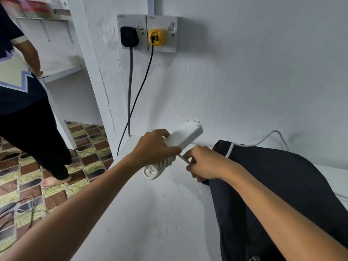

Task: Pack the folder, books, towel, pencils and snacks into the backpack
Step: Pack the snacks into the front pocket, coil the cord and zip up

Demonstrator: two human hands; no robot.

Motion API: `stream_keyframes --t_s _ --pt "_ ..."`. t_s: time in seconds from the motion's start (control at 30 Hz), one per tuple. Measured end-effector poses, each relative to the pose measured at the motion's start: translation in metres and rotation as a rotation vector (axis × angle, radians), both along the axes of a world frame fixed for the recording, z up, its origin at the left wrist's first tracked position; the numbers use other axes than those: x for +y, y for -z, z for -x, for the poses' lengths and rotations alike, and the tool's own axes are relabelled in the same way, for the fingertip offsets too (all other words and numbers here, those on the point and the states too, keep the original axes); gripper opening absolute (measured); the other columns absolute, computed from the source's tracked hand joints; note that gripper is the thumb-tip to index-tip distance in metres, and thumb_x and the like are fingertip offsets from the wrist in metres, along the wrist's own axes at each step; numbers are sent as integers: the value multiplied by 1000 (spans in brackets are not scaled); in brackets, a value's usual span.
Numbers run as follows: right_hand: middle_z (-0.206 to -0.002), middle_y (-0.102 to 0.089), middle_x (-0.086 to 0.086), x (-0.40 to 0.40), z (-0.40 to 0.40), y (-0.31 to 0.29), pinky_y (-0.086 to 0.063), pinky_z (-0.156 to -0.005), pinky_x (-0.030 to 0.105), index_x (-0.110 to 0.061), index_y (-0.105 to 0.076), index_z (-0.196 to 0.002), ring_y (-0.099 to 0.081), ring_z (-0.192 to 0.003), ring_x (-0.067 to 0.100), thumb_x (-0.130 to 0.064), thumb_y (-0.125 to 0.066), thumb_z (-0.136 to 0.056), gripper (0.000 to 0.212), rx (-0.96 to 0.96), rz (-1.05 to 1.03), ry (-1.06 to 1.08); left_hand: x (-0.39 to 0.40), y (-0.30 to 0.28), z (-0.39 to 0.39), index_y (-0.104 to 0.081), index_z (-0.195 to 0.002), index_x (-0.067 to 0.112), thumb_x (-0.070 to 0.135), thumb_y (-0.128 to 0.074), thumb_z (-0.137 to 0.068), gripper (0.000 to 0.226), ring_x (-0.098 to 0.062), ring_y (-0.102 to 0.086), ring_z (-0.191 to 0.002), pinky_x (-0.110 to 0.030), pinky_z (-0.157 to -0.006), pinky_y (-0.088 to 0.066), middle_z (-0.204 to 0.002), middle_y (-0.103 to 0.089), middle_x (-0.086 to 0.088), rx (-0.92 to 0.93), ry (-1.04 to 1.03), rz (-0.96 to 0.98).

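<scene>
Left hand grip curled round a white power strip and coiled cord, right hand grip pinching the cord just beside the strip, dark backpack right of it on the table

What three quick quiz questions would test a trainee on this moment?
1. True or false: the left hand holds a white power strip.
2. What does the right hand pinch? A) white cord B) pencil C) towel
3. Fill in: the adapter in the right wall socket is ____.

Key: 1 true; 2 A; 3 yellow.
</scene>
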State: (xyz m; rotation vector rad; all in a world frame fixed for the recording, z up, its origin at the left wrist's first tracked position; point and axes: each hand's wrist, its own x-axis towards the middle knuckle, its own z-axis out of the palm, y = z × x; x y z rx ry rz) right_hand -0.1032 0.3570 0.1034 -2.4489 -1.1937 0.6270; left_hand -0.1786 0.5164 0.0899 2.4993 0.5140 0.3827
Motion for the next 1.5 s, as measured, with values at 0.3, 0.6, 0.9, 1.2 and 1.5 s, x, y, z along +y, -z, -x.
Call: stream_keyframes --t_s 0.3,0.6,0.9,1.2,1.5 --pt "-75 -62 -12 -33 3 -52 -39 -59 20 -26 -69 -112 -54 -62 6 -21 -56 -95 22 -227 -91 -157 36 20 7 -43 -142 18 63 -53 -78 79 -23 -60 -93 -29 -75 -48 -113 -62 -5 117 258 -507" --pt "-76 -71 3 -24 -53 -64 -47 -63 25 -12 -76 -81 -61 -68 15 -28 -79 -72 19 64 -597 -41 -10 -1 27 2 -153 20 63 -56 -81 102 -7 -64 -62 -16 -61 -52 -92 -69 -2 -262 686 -11" --pt "-47 -48 -2 14 -34 -5 -23 -43 21 -9 -57 -60 -31 -40 11 -1 -46 -90 34 439 -589 24 -37 -18 14 -57 -95 28 72 -38 -74 52 -7 -62 -75 -15 -62 -49 -88 -61 5 -661 114 347" --pt "-71 -61 20 14 -9 5 -34 -55 31 -5 -59 -70 -44 -56 18 -9 -44 -91 25 -99 -329 -55 -12 -7 7 -53 -79 7 46 -58 -73 39 -13 -58 -56 -30 -58 -46 -63 -57 -2 -396 -1 867" --pt "-75 -67 5 -17 2 -1 -51 -63 34 -11 -66 -93 -64 -65 20 -26 -64 -83 18 -207 108 -107 2 21 7 -50 -89 16 55 -66 -76 44 -16 -59 -62 -24 -51 -47 -76 -60 3 -227 -7 -111"
